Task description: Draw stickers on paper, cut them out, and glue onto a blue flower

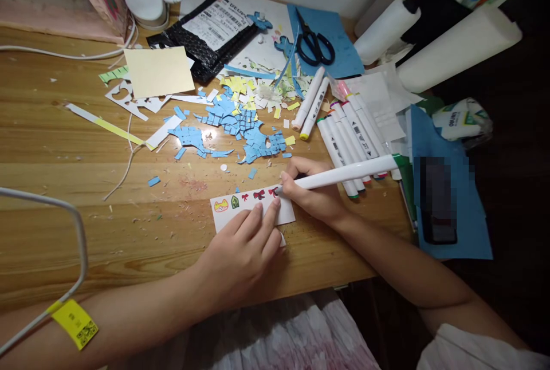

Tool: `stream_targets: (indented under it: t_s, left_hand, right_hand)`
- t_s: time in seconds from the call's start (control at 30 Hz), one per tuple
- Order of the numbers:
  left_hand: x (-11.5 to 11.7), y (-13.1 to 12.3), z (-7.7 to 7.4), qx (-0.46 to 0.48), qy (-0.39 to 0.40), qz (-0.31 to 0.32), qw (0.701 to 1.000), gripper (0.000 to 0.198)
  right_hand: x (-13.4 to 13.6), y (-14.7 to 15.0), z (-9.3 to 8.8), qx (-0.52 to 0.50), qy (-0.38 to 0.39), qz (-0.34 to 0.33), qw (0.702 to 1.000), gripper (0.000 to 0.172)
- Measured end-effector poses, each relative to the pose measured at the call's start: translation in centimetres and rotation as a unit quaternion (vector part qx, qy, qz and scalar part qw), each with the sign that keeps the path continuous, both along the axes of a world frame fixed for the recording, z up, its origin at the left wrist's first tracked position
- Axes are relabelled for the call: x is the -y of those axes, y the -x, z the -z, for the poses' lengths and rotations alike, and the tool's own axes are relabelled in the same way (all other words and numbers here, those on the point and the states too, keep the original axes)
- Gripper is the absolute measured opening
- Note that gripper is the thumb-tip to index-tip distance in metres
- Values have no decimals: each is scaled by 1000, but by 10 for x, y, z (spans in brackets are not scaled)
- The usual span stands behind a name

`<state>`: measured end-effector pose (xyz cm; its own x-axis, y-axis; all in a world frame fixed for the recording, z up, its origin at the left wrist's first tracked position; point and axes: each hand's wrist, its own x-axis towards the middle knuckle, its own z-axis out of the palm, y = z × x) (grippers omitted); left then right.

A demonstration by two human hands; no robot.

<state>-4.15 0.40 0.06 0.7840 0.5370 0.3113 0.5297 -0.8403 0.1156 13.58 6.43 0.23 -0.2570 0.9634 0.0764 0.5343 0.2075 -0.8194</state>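
Note:
A white strip of paper (227,224) lies on the wooden table near its front edge. Along its top runs a row of small drawings: a yellow cat-like head, a green badge shape and several red bows. My left hand (247,244) rests across the strip, its outstretched fingers pressing it down and covering part of it. In my right hand (315,195) is a long white marker (344,172), pinched between thumb and fingers. The marker's tip meets the paper at the rightmost bow, just beyond my left fingertips.
Blue paper scraps (232,121) and yellow bits are heaped behind the strip. Several markers (352,129) lie to the right, with black scissors (313,46) on blue paper behind them. A black parcel bag (210,32) is at the back. A white cable (77,227) loops at the left.

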Motion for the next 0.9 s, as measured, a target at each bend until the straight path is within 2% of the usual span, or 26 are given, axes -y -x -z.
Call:
stream_targets:
  t_s: [0.6,0.9]
  left_hand:
    - [1,1,1,-3,4,3,1000,18]
    - [0,1,-1,-5,-1,-2,1000,19]
  right_hand:
    - [0,0,-1,-1,-5,-9,1000,29]
    - [-1,1,-2,6,17,-22,1000,30]
